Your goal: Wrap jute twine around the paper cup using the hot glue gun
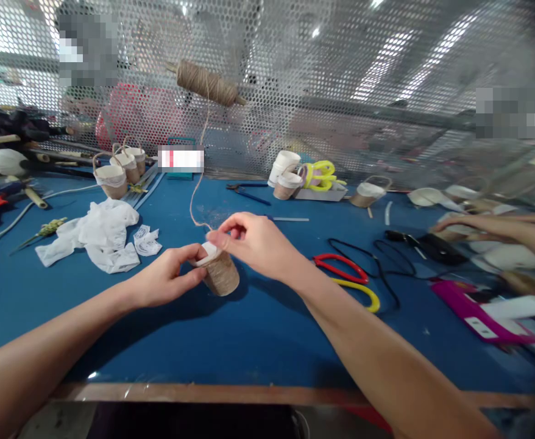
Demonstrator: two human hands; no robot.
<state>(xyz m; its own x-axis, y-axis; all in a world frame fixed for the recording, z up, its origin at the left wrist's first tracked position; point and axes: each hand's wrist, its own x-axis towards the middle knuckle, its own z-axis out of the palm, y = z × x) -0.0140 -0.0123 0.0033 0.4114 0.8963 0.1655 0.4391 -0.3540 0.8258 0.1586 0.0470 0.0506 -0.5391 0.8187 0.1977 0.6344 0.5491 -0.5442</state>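
A small paper cup wrapped in brown bark-like material (222, 275) is tilted above the blue table, its white rim facing up and left. My left hand (169, 277) grips it by the rim, with the thumb outside and fingers reaching over the edge. At the cup's far rim, my right hand (261, 242) is closed in a pinch on a thin twine (193, 204). That twine runs up to a spool (207, 83) hung on the mesh. The fingertips hide where twine and rim meet.
White lace fabric (96, 235) lies left, near finished cups with handles (112, 182). Pliers (249, 191) and a yellow tape roll (317, 175) lie behind. Right are red-and-yellow-handled scissors (340, 268), a black cord (381, 274), a magenta case (478, 311) and another person's hands (514, 231).
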